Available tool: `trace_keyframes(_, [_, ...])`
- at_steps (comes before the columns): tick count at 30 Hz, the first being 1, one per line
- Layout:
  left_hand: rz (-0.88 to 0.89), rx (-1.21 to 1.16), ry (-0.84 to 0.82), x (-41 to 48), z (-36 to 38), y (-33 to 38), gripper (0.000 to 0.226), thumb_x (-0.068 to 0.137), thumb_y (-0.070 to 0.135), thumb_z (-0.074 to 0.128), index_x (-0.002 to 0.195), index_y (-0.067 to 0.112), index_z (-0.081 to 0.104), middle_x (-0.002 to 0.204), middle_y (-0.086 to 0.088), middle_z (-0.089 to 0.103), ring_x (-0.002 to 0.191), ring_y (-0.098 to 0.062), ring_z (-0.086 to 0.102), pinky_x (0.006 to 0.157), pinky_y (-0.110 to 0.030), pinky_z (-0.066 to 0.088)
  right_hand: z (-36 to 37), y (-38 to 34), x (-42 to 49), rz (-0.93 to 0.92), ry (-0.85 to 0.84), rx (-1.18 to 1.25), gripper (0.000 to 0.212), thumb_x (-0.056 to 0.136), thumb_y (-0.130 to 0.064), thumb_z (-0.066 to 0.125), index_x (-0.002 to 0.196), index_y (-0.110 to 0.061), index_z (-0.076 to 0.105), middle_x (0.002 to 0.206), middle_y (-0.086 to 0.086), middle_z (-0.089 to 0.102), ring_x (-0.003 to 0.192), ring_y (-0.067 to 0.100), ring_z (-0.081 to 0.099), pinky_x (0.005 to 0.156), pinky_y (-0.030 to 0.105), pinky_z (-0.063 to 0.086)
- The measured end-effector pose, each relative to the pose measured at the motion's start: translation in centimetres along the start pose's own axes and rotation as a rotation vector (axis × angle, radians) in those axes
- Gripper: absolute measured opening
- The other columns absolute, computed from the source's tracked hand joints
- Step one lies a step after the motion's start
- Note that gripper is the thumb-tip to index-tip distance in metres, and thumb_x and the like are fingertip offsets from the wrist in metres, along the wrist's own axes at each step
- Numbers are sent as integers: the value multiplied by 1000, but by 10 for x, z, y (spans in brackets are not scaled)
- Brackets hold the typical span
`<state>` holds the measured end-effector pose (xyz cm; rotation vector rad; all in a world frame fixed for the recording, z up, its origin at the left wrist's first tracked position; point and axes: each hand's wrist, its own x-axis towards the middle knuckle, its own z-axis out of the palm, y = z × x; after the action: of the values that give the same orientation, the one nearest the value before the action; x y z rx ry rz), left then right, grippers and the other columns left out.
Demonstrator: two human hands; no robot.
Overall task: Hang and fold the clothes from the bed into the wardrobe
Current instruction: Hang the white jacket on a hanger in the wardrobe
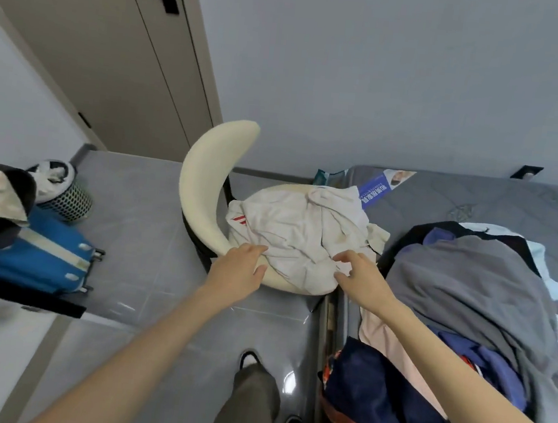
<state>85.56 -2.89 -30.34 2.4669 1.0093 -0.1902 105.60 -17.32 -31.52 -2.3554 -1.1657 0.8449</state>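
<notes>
Spread fingers (344, 256) met a white garment (302, 234) on a cream chair (201, 182).
Both the left hand (239, 264) and right hand (365, 280) were open, fingertips touching the garment's near edge, gripping nothing. The chair stood just beside the bed (478, 201), where a heap of clothes (468, 300), grey, blue and pink, lay. A blue suitcase (45, 255) lay well apart, left.

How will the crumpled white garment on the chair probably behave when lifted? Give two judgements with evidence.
Probably floppy: the white garment lies in soft creases, draped over the chair. Likely light for its size, since the fabric looks thin.
</notes>
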Motion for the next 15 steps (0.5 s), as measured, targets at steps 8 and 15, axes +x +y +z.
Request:
trace_keyframes(8, [-58, -69, -180, 147, 14, -45, 49, 102, 31, 35, 149, 20, 28, 147, -6, 39, 127, -24, 44, 97, -35, 42, 11, 4, 148, 139, -84, 83, 40, 92, -14, 55, 131, -13, 50, 132, 10, 50, 118, 23, 49, 98, 28, 38])
trace_keyframes(15, [-100, -99, -251, 262, 25, -81, 51, 101, 28, 36, 150, 18, 25, 145, -8, 38, 127, -26, 42, 95, -40, 44, 25, 11, 259, 237, -170, 46, 45, 93, -14, 52, 137, -14, 45, 138, 14, 45, 118, 33, 51, 102, 41, 40])
